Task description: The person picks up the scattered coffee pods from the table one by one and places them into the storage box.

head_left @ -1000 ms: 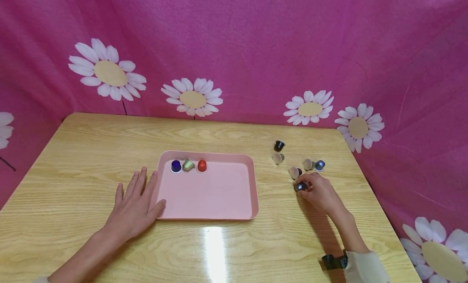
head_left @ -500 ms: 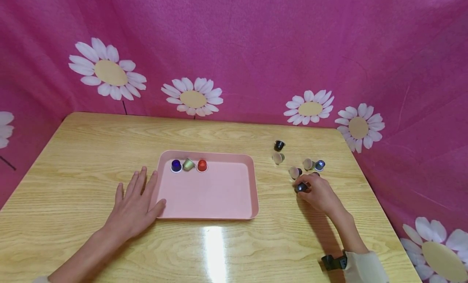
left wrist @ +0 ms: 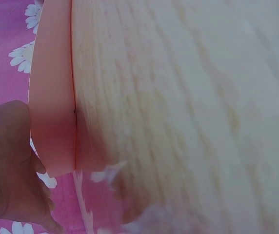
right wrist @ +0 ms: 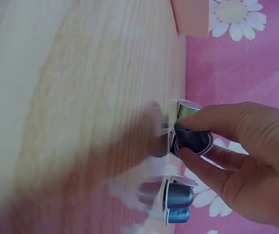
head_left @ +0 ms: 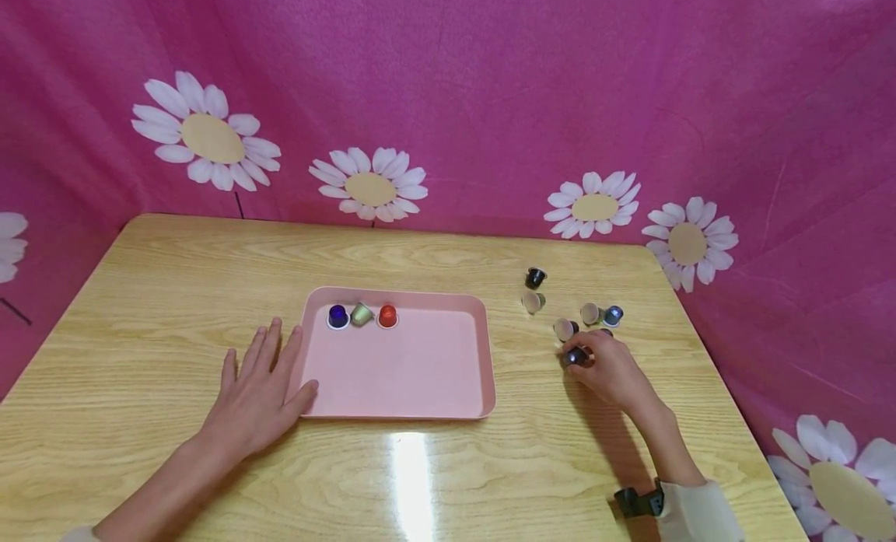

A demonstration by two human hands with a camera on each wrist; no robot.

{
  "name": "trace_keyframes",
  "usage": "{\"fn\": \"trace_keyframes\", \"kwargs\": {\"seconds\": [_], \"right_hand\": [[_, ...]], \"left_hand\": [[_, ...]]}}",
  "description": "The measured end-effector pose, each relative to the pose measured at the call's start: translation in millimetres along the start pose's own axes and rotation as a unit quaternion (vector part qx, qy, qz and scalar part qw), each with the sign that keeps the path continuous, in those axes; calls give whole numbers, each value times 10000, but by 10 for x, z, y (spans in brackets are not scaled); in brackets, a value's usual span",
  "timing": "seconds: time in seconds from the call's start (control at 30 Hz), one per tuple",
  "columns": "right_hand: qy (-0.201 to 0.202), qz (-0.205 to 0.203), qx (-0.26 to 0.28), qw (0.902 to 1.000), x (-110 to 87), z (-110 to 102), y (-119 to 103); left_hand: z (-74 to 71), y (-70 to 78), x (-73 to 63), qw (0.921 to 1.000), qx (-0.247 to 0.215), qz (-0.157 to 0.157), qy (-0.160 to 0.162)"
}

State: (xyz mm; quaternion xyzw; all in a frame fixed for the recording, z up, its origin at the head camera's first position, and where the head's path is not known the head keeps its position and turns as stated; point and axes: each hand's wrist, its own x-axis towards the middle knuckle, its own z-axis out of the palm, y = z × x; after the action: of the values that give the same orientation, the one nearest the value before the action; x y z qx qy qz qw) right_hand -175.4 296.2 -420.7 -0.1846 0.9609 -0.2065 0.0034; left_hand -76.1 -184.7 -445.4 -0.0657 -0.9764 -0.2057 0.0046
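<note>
My right hand (head_left: 612, 373) pinches a dark coffee capsule (right wrist: 194, 140) between thumb and fingers, close over the table at the right. Beside it in the head view lies a capsule with its pale lid (head_left: 563, 330) facing me. In the right wrist view, a green capsule (right wrist: 189, 107) shows just behind the thumb. My left hand (head_left: 252, 402) rests flat with fingers spread at the left side of a pink tray (head_left: 402, 375), its thumb over the rim. Along the tray's back wall sit a purple-blue capsule (head_left: 338, 316), a pale green capsule (head_left: 361, 315) and a red capsule (head_left: 388, 316).
Several more capsules lie on the wooden table (head_left: 448, 480) at the right, among them a black capsule (head_left: 535, 277) farther back and a shiny blue capsule (head_left: 613, 316). A pink flowered cloth (head_left: 476, 106) hangs behind the table and along its sides.
My right hand has shifted only slightly with the dark capsule in its fingers; a dark edge now shows behind its knuckles. The left hand and the tray's capsules stay put.
</note>
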Motion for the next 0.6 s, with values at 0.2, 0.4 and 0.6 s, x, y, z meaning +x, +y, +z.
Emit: {"fn": "trace_keyframes", "kwargs": {"seconds": [0.2, 0.4, 0.6], "right_hand": [[104, -212, 28, 9997, 25, -26, -43], [190, -375, 159, 9990, 56, -55, -117], [146, -466, 277, 9984, 102, -100, -205]], "left_hand": [[2, 2, 1, 10000, 2, 10, -8], [1, 0, 0, 10000, -18, 35, -2], [-3, 2, -2, 10000, 2, 41, 9]]}}
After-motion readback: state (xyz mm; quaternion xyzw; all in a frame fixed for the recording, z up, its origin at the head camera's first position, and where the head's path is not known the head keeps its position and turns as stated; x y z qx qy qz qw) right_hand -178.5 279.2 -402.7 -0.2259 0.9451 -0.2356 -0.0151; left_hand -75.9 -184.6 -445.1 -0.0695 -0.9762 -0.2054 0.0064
